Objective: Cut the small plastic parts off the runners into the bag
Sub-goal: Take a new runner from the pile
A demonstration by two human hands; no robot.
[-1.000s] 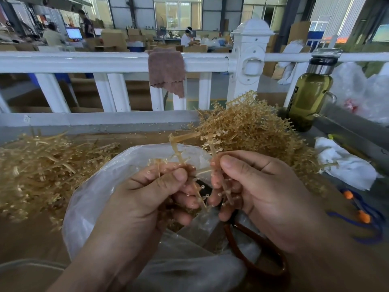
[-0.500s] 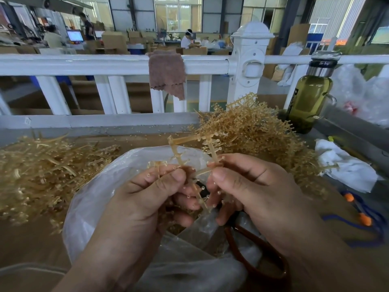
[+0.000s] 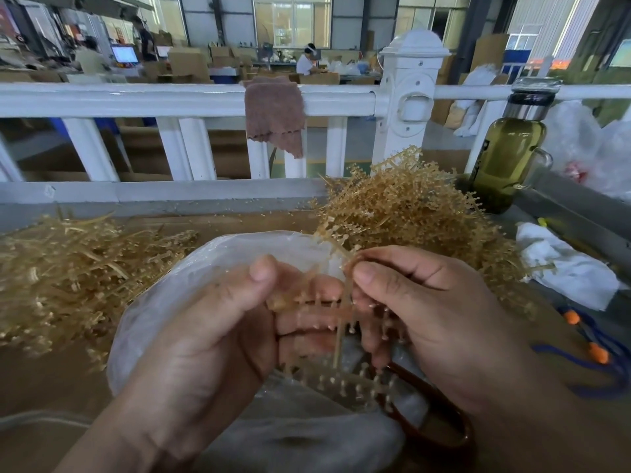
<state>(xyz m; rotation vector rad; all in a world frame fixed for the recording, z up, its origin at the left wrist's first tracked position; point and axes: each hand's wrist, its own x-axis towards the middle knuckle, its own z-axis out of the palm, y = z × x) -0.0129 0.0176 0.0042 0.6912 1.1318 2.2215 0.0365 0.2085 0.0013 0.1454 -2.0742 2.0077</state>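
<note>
In the lower middle of the head view, both hands are closed on one tan runner (image 3: 341, 322), held just above the mouth of the clear plastic bag (image 3: 160, 302). The left hand (image 3: 218, 336) cradles it from behind with curled fingers, thumb raised. The right hand (image 3: 444, 319) pinches the top of its stem between thumb and forefinger. This runner carries rows of small parts (image 3: 355, 384) on its side branches, most plainly along its lower branches, so I judge it barely started, if at all. A brown cutter handle (image 3: 444, 414) loops out under the right palm. The blades are hidden, and whether the lower fingers grip the handle I cannot tell. No cut seems to be under way; the hands look to be turning or placing the runner for the next snip.

At the upper right of centre, a tall, dense heap of runners (image 3: 409, 213) bristles with parts and touches the bag's far rim. This looks like the stock waiting to be cut. At the left of the frame, a flatter heap of straw-like sticks (image 3: 68, 268) lies on the brown tabletop (image 3: 51, 387). It shows fewer knobs and is probably the stripped waste. What has gathered in the bag is mostly hidden behind the hands.

Judged from the two heaps, the job is somewhere in its middle, with a large share left.

At the right stand a bottle (image 3: 505, 162) and a white rag (image 3: 563, 268).
</note>
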